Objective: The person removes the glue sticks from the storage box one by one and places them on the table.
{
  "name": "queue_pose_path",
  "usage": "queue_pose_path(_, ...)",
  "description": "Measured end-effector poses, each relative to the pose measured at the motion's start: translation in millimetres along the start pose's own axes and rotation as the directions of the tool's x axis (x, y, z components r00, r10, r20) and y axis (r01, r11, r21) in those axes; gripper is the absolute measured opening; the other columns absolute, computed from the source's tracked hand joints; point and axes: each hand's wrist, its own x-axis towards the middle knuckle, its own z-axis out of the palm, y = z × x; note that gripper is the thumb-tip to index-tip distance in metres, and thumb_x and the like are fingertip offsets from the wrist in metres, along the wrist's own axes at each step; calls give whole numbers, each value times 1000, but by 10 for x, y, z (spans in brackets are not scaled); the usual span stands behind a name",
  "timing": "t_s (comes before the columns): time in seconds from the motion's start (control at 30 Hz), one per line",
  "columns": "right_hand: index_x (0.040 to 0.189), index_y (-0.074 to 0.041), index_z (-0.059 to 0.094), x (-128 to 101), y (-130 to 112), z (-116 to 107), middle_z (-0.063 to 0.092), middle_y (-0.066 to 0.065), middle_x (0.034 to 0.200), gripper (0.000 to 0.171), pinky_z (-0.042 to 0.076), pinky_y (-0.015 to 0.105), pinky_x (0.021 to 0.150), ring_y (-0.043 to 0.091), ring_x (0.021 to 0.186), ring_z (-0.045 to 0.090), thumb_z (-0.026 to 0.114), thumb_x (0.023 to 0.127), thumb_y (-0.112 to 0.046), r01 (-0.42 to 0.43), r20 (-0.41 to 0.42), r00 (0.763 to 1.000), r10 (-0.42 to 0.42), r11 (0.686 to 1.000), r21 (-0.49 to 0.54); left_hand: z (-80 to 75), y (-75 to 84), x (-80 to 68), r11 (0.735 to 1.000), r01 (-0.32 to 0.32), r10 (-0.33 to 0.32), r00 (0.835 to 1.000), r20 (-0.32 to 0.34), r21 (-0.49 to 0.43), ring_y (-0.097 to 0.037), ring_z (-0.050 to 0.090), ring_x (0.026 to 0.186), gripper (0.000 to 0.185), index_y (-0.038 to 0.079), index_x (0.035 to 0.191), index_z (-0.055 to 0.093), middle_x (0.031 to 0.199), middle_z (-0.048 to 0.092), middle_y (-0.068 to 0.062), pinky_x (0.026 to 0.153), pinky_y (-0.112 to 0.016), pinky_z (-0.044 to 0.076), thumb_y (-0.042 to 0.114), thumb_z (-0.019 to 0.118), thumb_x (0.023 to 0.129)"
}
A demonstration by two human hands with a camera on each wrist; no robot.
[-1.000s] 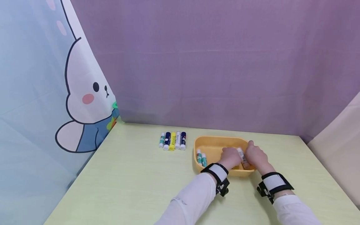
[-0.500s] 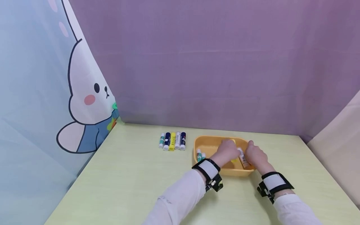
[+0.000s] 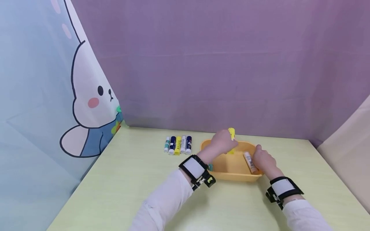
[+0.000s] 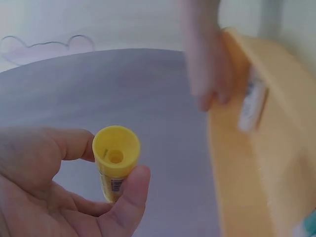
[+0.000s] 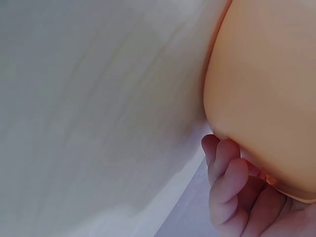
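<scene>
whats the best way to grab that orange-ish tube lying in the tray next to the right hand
Probably pinch the orange tube across its middle, coming straight down from above. It lies flat in the orange tray with its long sides exposed to the left, while the right hand and the tray wall crowd its right side. Its white cap end points away.

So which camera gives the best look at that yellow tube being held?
The left wrist view: the yellow plastic tube fills the frame, pinched by the left hand. The head view shows it small above the orange tray. The right wrist view misses it.
</scene>
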Motion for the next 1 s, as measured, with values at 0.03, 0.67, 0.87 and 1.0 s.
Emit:
queue_pose_path(0.03, 120, 14, 28, -2, 0, -3, 55, 22, 75, 34, 44, 38, 50, 29, 60, 55, 29, 97, -11, 1, 1, 1000, -1, 1000, 0, -63, -2, -22, 1000, 0, 0, 1000, 2, -14, -10, 49, 38, 19, 5, 93, 56, 51, 48, 1, 38, -20, 39, 23, 62, 88)
queue_pose_path(0.67, 120, 13, 29, 41, 33, 59, 55, 21, 74, 34, 43, 36, 48, 28, 59, 54, 30, 97, -12, 2, -15, 1000, -2, 1000, 7, -959, -305, -374, 1000, 7, -6, 989, -146, 9, -15, 54, 60, 18, 8, 97, 52, 83, 55, -6, 49, -22, 45, 23, 59, 89)
queue_pose_path(0.87, 118, 13, 30, 35, 29, 72, 55, 20, 73, 33, 43, 36, 48, 28, 59, 54, 32, 96, -12, 7, -18, 1000, -7, 1000, 7, -1172, -494, -465, 999, 37, -34, 981, -191, 11, -18, 60, 62, 24, 5, 106, 53, 87, 57, -9, 47, -24, 50, 22, 58, 89)
queue_pose_path(1.0, 118, 13, 30, 31, 25, 74, 54, 20, 72, 33, 43, 36, 47, 28, 58, 54, 33, 97, -12, 8, -22, 1000, -8, 1000, 5, -1289, -662, -511, 997, 79, -73, 976, -205, 22, -19, 59, 60, 24, 5, 105, 52, 85, 57, -10, 46, -24, 50, 21, 57, 89)
